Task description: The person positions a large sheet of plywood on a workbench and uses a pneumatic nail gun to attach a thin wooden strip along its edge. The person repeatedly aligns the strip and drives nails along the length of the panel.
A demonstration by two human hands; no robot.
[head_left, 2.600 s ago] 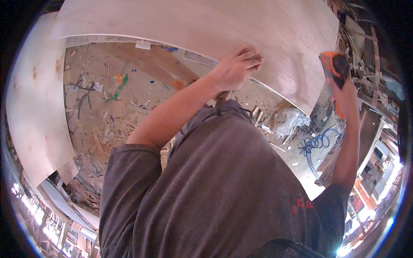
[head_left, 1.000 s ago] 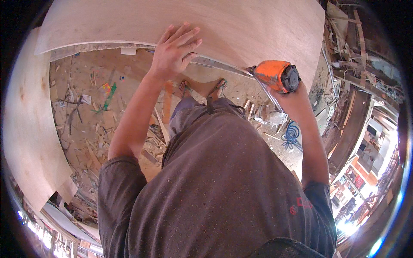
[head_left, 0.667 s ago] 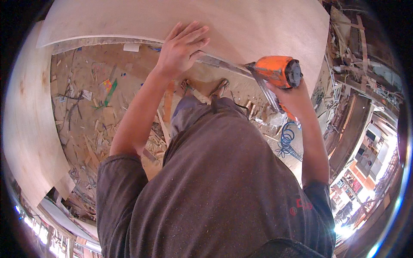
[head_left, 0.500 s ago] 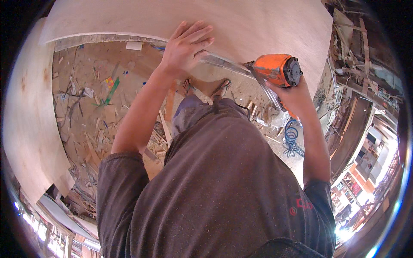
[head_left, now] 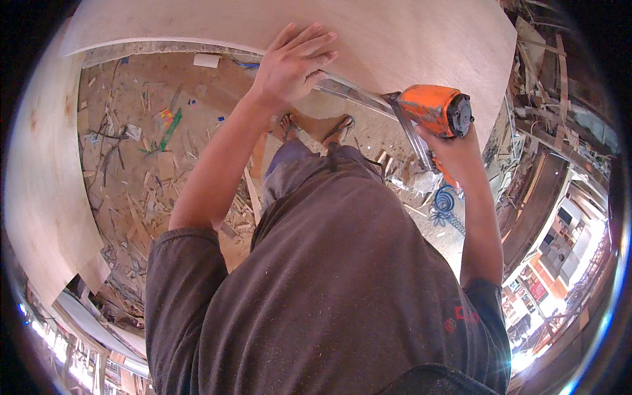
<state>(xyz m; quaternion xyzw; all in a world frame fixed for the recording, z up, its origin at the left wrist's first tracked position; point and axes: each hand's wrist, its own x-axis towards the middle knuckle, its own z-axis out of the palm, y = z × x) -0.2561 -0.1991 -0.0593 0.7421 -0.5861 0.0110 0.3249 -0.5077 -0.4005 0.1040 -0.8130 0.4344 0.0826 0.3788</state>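
A large pale plywood sheet point(head_left: 388, 39) spans the top of the view. My left hand point(head_left: 296, 64) lies on it near its front edge, fingers stretched out and holding nothing. Gripped by its handle in my right hand point(head_left: 454, 148) is an orange and black nail gun point(head_left: 431, 108). Its nose points left and meets the sheet's near edge, and the long metal magazine slants down toward me. The handle and most of my right fingers are hidden behind the tool and the hand. A coiled blue air hose point(head_left: 445, 203) hangs below.
Wood offcuts and scraps point(head_left: 141, 217) litter the ground on the left. Another pale panel point(head_left: 46, 164) stands along the left side. Stacked timber and debris point(head_left: 553, 125) line the right. My sandalled feet point(head_left: 338, 128) stand just below the sheet's edge.
The nail gun and my right hand have shifted slightly right along the sheet's edge. My left hand has moved a little up and right, still flat on the plywood.
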